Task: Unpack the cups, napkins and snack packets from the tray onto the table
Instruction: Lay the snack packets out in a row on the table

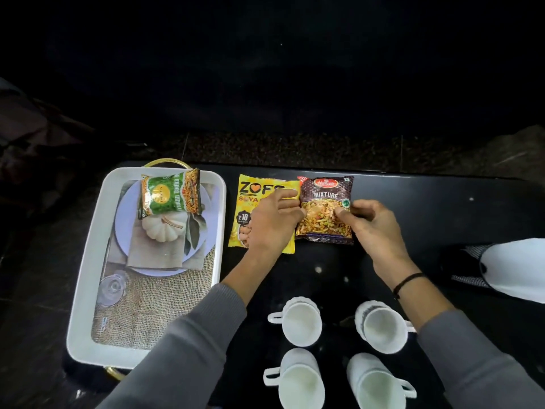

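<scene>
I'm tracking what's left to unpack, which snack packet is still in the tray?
The green packet, lying at the tray's far end. The yellow packet and brown packet are already on the table.

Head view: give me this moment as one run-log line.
hands: both on Mixture packet on table | Zoff packet: beside it | green packet: in tray | four cups: on table

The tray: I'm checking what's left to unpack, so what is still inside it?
Inside the white tray one green snack packet lies at the far end. The rest looks like the tray's printed picture. Whether anything lies under the packet cannot be seen.
</scene>
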Demonstrator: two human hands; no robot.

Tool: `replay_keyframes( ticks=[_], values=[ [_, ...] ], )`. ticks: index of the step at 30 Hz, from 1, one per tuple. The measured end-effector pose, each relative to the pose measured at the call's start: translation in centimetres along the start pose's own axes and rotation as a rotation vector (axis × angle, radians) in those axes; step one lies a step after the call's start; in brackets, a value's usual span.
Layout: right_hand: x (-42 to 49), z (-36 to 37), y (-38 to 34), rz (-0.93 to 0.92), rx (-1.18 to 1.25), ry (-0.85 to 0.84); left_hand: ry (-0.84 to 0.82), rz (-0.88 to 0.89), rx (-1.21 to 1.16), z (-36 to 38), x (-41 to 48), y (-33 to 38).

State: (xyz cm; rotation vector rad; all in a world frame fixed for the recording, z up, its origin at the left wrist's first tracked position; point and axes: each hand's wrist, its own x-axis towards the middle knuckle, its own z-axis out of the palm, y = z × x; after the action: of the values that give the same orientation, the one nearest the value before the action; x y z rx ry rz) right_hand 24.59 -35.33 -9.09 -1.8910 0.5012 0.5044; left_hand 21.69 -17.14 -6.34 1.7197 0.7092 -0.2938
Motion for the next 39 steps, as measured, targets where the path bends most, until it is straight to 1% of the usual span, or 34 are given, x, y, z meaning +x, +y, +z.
replay_keyframes(
  ticks=[6, 12, 16, 19, 24, 29, 31, 34, 35, 38, 39],
  values=[
    [-0.6, 0.5, 0.4, 0.011, -0.067, 0.024, -0.037, 0.097, 0.18, 0.4, -0.9, -0.2],
    [-1.7, 0.2, 0.5, 0.041, -0.069, 0.074, -0.04, 0.117, 0.207, 0.5, -1.9, -0.3],
    [-2.7, 0.5, -0.5, -0.063, -0.145, 0.177, -0.048, 0.139, 0.225, -0.2, -2.3, -0.1],
    [-3.9, 1.4, -1.7, -0.134, -0.19, 0.188, -0.031, 0.161, 0.244, -1.1, -2.5, 0.0],
    [-5.8, 4.7, -3.9, -0.21, -0.226, 0.082, 0.013, 0.147, 0.186, -4.2, -3.1, 0.0],
    [-7.2, 9.9, -6.0, -0.284, -0.261, -0.036, 0.08, 0.113, 0.148, -8.8, -2.9, -1.2],
    [-7.5, 12.3, -6.9, -0.303, -0.281, -0.087, 0.111, 0.053, 0.082, -11.1, -2.7, -2.1],
    [-7.8, 16.0, -8.5, -0.351, -0.33, -0.159, 0.17, -0.094, -0.036, -14.3, -2.2, -3.7],
    [-7.8, 17.3, -9.0, -0.384, -0.372, -0.187, 0.212, -0.134, -0.057, -15.3, -2.0, -4.4],
    [-7.3, 20.9, -10.6, -0.527, -0.529, -0.266, 0.445, -0.177, 0.009, -18.0, -1.5, -6.4],
    [-7.1, 21.8, -11.2, -0.577, -0.581, -0.289, 0.499, -0.192, 0.003, -18.8, -1.3, -6.9]
  ],
)
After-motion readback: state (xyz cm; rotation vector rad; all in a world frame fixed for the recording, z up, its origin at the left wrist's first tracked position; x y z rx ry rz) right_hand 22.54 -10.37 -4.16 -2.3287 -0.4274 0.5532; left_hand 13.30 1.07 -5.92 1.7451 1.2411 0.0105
